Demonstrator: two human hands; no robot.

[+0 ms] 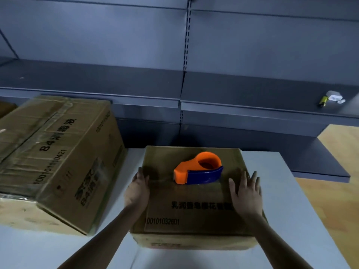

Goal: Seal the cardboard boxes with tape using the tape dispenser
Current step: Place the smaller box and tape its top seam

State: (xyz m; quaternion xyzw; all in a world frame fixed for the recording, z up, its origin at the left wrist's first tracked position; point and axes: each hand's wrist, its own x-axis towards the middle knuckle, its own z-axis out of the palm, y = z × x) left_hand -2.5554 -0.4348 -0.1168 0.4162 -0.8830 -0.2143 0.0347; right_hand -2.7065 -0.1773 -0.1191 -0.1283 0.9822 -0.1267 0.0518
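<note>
Left hand (138,189) and right hand (245,193) lie flat on the box (194,214), empty. The tape dispenser (198,168) lies crosswise just beyond, nearer the right

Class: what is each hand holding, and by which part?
Nothing held. The orange-and-blue tape dispenser lies free on the brown cardboard box; left hand touches its left edge, right hand lies flat on top.
</note>
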